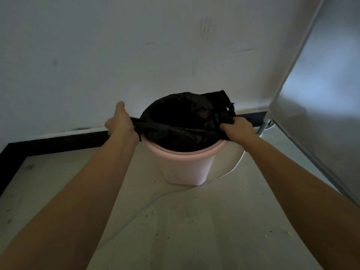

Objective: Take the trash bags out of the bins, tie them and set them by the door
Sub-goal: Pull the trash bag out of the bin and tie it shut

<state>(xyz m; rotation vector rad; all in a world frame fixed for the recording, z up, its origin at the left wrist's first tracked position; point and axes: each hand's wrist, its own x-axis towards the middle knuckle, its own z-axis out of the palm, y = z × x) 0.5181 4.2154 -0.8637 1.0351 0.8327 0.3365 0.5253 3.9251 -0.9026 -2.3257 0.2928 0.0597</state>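
Black trash bag [185,117] stretched over pink bin [187,166]; left hand [120,121] and right hand [238,127] fingers clenched on bag's rim at bin's opposite sides.

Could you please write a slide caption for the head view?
Both hands, left and right, grip the black trash bag at the pink bin's rim.

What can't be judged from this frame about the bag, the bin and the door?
Head view only:
- Contents of the black trash bag: interior too dark.
- Fingertips of left hand and right hand: buried in bag plastic.
- Pink bin far rim: covered by the bag.
- Door: not in frame.
- Thin cable: ends out of sight.
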